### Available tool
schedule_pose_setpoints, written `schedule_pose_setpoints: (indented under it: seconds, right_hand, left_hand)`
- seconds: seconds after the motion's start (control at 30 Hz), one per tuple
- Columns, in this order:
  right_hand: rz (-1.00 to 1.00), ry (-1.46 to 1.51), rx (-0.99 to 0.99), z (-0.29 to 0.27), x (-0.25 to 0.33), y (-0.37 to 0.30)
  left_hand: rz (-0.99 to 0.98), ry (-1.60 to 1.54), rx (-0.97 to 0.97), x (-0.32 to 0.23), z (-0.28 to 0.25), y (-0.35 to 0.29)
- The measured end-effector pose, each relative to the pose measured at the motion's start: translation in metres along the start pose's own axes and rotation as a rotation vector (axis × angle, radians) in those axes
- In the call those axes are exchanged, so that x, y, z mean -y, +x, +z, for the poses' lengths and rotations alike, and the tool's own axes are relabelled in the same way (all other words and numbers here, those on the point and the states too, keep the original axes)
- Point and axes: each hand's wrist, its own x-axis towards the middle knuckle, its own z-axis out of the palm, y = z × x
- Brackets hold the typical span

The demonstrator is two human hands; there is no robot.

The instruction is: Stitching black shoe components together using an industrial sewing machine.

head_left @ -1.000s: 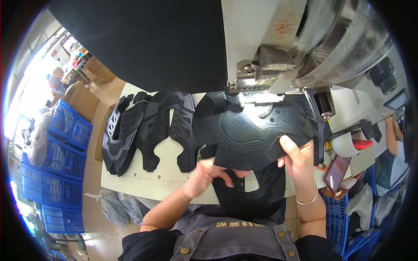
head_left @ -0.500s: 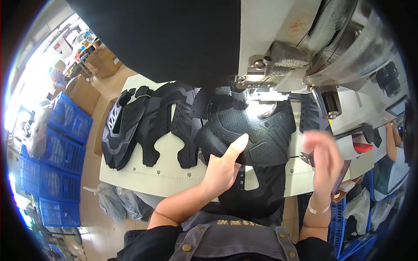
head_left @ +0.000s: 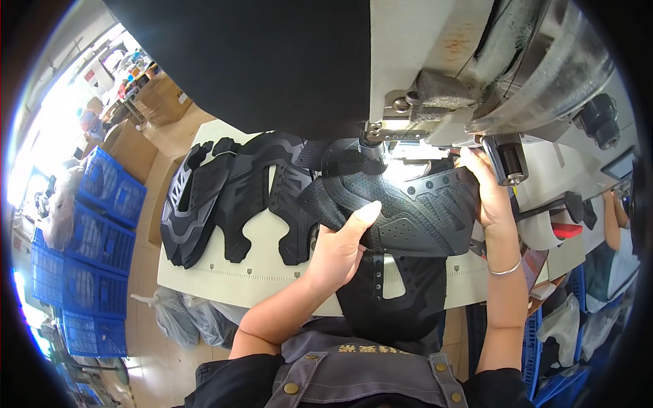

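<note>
Both hands clamped on black shoe upper under sewing machine, cut pieces stacked left.

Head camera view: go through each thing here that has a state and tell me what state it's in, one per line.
Black shoe upper: bent, held under the sewing machine head by both hands.
Left hand: gripping the upper's near edge, thumb up.
Right hand: pressed on the upper's right edge.
Sewing machine: work light on.
Stack of black uppers: lying flat, overlapping, untouched.
Blue crates: stacked beside the table.
</note>
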Motion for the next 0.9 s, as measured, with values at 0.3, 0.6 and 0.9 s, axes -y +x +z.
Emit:
schedule_pose_setpoints:
  seconds: [0.3,0.6,0.9]
  right_hand:
    - [-0.024,0.092,-0.163,0.023,0.007,0.001]
    - [-0.104,0.088,-0.216,0.019,-0.002,0.006]
    - [-0.171,-0.065,-0.113,0.019,0.008,0.005]
  left_hand:
    - [0.084,0.131,-0.075,-0.004,0.011,0.011]
    - [0.173,0.2,-0.025,0.0,0.01,0.018]
    - [-0.161,-0.149,-0.041,0.004,0.014,0.011]
